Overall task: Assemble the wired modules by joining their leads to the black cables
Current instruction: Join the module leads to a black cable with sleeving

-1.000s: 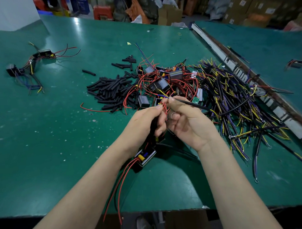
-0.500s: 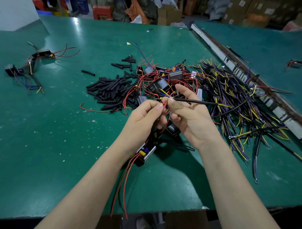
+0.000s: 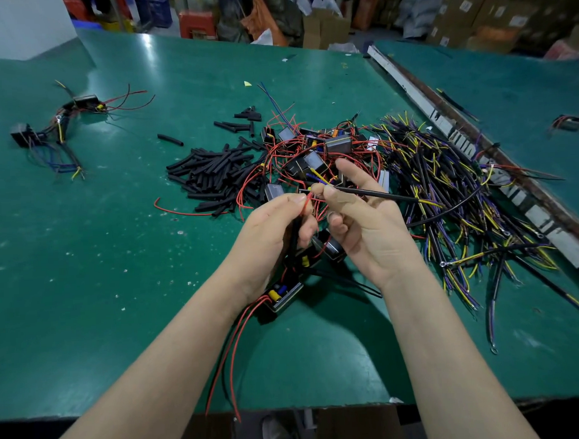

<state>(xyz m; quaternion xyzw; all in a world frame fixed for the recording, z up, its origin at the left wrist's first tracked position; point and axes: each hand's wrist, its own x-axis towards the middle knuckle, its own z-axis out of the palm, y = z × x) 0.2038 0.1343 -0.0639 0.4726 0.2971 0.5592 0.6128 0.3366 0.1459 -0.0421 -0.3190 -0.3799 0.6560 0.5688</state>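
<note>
My left grip (image 3: 275, 226) pinches a red lead (image 3: 308, 199), and my right grip (image 3: 363, 223) pinches a black cable (image 3: 379, 194), tips close so they can join. The module (image 3: 284, 293) hangs under my left wrist, above the green bench (image 3: 119, 258)

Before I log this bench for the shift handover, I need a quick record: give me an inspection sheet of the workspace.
Surface: green table, speckled with pale flecks.
Job's things: module under the left wrist; heap of modules with red leads.
Clutter: pile of black sleeves; finished assemblies far left.
Grippers: left hand pinches a red lead; right hand pinches a black cable.
Cables: heap of black cables with yellow and purple cores, right.
Surroundings: cardboard boxes behind; metal rail between tables.
</note>
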